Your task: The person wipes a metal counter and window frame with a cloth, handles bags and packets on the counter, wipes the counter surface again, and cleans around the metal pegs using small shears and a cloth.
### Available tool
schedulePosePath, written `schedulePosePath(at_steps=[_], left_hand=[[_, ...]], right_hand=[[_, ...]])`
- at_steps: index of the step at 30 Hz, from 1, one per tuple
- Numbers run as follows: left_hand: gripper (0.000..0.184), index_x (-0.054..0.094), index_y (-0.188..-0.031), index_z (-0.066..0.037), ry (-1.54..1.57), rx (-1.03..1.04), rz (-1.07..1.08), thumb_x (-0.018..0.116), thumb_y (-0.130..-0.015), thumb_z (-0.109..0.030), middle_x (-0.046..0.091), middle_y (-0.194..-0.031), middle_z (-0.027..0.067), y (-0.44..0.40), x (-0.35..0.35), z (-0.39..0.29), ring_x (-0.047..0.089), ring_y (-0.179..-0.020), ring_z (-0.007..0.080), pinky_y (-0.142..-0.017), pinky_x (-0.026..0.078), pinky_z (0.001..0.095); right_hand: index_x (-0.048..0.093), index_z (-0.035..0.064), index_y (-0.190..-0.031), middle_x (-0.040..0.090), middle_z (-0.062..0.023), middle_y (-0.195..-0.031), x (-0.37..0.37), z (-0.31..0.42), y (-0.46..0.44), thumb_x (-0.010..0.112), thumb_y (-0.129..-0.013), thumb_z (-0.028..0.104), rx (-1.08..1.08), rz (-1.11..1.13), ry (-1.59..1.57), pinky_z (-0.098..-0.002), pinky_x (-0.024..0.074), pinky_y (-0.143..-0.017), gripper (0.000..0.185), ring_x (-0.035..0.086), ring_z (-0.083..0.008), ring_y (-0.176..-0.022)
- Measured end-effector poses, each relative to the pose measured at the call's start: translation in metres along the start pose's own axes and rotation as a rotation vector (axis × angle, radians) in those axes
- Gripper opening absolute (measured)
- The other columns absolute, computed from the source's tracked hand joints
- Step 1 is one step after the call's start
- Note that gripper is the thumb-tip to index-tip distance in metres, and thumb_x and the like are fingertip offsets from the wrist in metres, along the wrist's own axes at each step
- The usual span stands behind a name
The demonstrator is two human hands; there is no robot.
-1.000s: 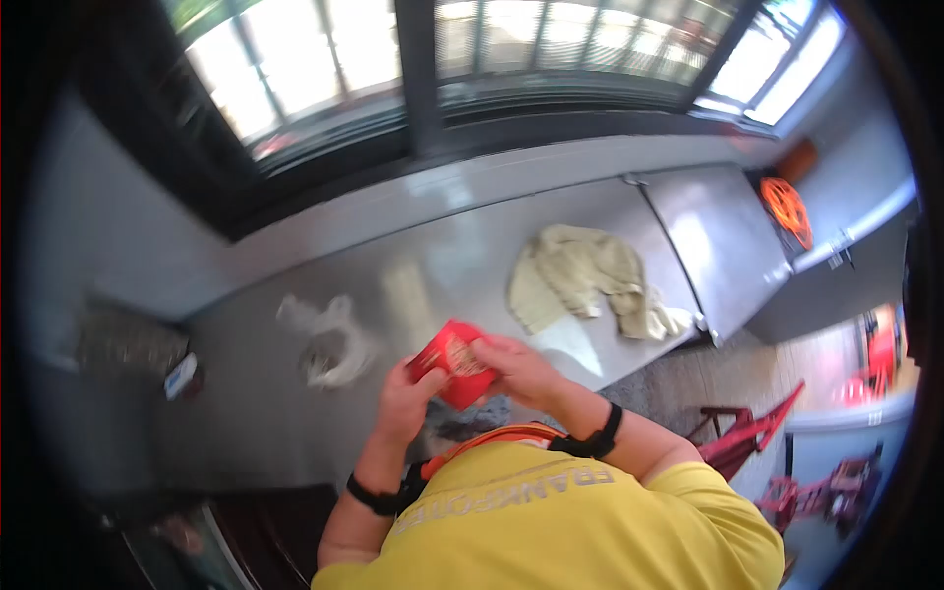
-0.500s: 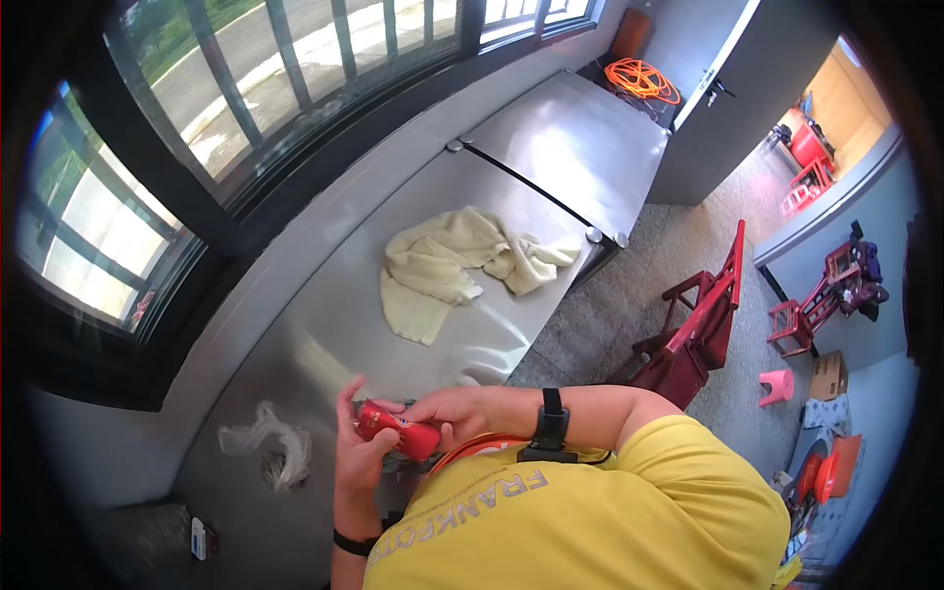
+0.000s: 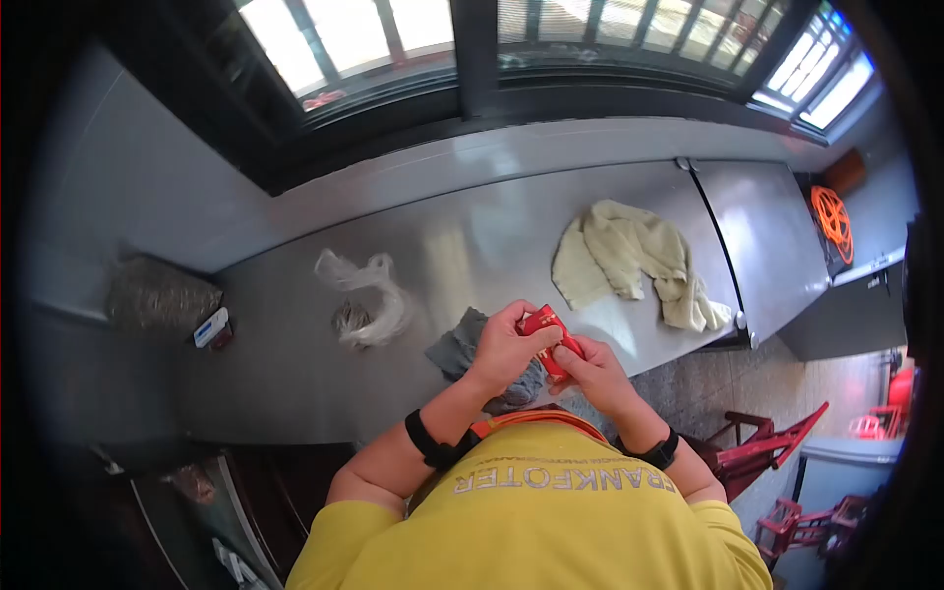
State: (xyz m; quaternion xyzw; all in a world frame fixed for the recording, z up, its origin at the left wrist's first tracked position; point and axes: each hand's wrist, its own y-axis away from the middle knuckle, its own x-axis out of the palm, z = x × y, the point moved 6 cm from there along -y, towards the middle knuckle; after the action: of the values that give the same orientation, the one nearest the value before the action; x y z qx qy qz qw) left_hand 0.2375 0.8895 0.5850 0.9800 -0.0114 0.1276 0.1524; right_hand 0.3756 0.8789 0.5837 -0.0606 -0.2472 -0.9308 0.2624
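Observation:
Both of my hands hold a small red packet (image 3: 542, 320) with pale print, close to my chest and above the near edge of the metal table (image 3: 295, 383). My left hand (image 3: 503, 352) is closed around its upper part, thumb across the front. At the lower end, my right hand (image 3: 600, 376) pinches it between thumb and fingers. A crumpled grey cloth (image 3: 455, 344) lies beneath and left of the hands. To their right, a cream towel (image 3: 615, 256) is bunched on the table.
A clear plastic bag (image 3: 388, 305) with something dark lies on the table's left. Farther left are a blue-and-white box (image 3: 211, 327) and a dark bundle (image 3: 162, 295). Orange cable (image 3: 833, 224) sits at the far right. A red chair (image 3: 762, 452) stands right of the table.
The view has swung so the table runs left to right. My hands still grip the red packet, now turned more upright. The grey cloth shows more fully.

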Motion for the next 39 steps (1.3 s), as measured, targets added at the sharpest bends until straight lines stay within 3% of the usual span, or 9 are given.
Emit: schedulePosePath(at_steps=[4, 6, 11, 18, 20, 25, 32, 34, 39], left_hand=[[0.012, 0.058, -0.091, -0.001, 0.236, -0.078, -0.006, 0.064, -0.088, -0.011, 0.064, -0.083, 0.0014, 0.008, -0.015, 0.0, 0.058, -0.072, 0.0073, -0.063, 0.048, 0.0243], [0.013, 0.06, -0.091, -0.002, -0.233, 0.11, -0.11, 0.061, -0.091, -0.015, 0.064, -0.081, -0.0003, 0.012, -0.033, 0.002, 0.057, -0.068, 0.0074, -0.062, 0.048, 0.0237], [0.012, 0.062, -0.093, -0.002, -0.476, 0.116, -0.356, 0.062, -0.09, -0.014, 0.064, -0.076, -0.0007, 0.029, -0.054, -0.013, 0.056, -0.068, 0.0066, -0.063, 0.048, 0.0237], [0.029, 0.062, -0.107, -0.004, -0.002, 0.157, -0.237, 0.068, -0.086, -0.023, 0.065, -0.092, 0.0044, 0.034, -0.099, 0.008, 0.059, -0.081, 0.0106, -0.07, 0.048, 0.0251], [0.035, 0.061, -0.113, -0.006, -0.242, 0.194, -0.321, 0.07, -0.085, -0.026, 0.062, -0.101, 0.007, 0.047, -0.11, -0.004, 0.058, -0.09, 0.0136, -0.076, 0.047, 0.0269], [0.044, 0.062, -0.116, -0.012, -1.494, 0.285, -0.903, 0.072, -0.075, -0.023, 0.055, -0.117, 0.0114, 0.091, -0.156, -0.049, 0.049, -0.112, 0.0308, -0.097, 0.037, 0.041], [0.019, 0.066, -0.097, -0.005, -0.977, 0.138, -1.201, 0.054, -0.081, -0.004, 0.067, -0.086, 0.0163, 0.151, -0.313, -0.032, 0.062, -0.083, 0.0374, -0.074, 0.049, 0.0417], [0.019, 0.067, -0.097, -0.005, -0.794, 0.025, -1.331, 0.054, -0.083, -0.004, 0.068, -0.089, 0.015, 0.176, -0.344, -0.055, 0.066, -0.085, 0.0307, -0.075, 0.049, 0.0398], [0.032, 0.062, -0.111, -0.006, -1.354, 0.245, -1.463, 0.054, -0.081, 0.0, 0.065, -0.101, 0.0142, 0.2, -0.358, -0.077, 0.064, -0.091, 0.027, -0.083, 0.049, 0.0375]], right_hand=[[0.06, 0.0012, -0.095, 0.063, -0.0027, -0.076, 0.007, 0.0, -0.008, 0.056, -0.095, 0.029, 0.147, 0.026, 0.109, -0.0303, 0.053, -0.057, 0.028, 0.06, -0.0128, -0.06], [0.06, 0.0011, -0.092, 0.062, -0.0027, -0.071, 0.016, -0.009, -0.014, 0.055, -0.096, 0.028, 0.23, 0.048, 0.21, -0.0309, 0.0521, -0.054, 0.028, 0.059, -0.0132, -0.056], [0.058, 0.0005, -0.095, 0.057, -0.0243, -0.065, 0.049, 0.013, -0.033, 0.056, -0.092, 0.027, -0.349, 0.009, 1.027, -0.0387, 0.0484, -0.058, 0.027, 0.058, -0.0373, -0.058], [0.058, 0.0013, -0.095, 0.063, -0.0085, -0.069, 0.056, 0.009, -0.055, 0.056, -0.094, 0.024, -0.111, 0.176, 0.418, -0.0286, 0.0466, -0.054, 0.022, 0.059, -0.0147, -0.057], [0.058, 0.0019, -0.096, 0.062, -0.0017, -0.073, 0.05, 0.001, -0.058, 0.056, -0.095, 0.022, -0.086, 0.196, 0.367, -0.023, 0.0456, -0.054, 0.021, 0.056, -0.006, -0.061], [0.056, 0.003, -0.097, 0.061, -0.0022, -0.073, 0.024, 0.005, -0.07, 0.054, -0.096, 0.023, -0.099, 0.111, 0.337, -0.0222, 0.0447, -0.052, 0.02, 0.054, -0.0075, -0.057], [0.056, 0.0017, -0.094, 0.06, -0.002, -0.071, 0.011, 0.007, -0.07, 0.055, -0.096, 0.023, -0.081, 0.051, 0.248, -0.0219, 0.0427, -0.051, 0.021, 0.053, -0.0082, -0.056], [0.057, 0.0015, -0.094, 0.059, -0.0021, -0.071, 0.012, 0.007, -0.07, 0.056, -0.095, 0.023, -0.092, 0.074, 0.279, -0.0217, 0.0417, -0.052, 0.022, 0.052, -0.0078, -0.056], [0.058, 0.0021, -0.094, 0.06, -0.0014, -0.07, 0.012, -0.001, -0.076, 0.058, -0.094, 0.025, -0.066, 0.029, 0.266, -0.0215, 0.0417, -0.051, 0.023, 0.052, -0.0068, -0.056]])
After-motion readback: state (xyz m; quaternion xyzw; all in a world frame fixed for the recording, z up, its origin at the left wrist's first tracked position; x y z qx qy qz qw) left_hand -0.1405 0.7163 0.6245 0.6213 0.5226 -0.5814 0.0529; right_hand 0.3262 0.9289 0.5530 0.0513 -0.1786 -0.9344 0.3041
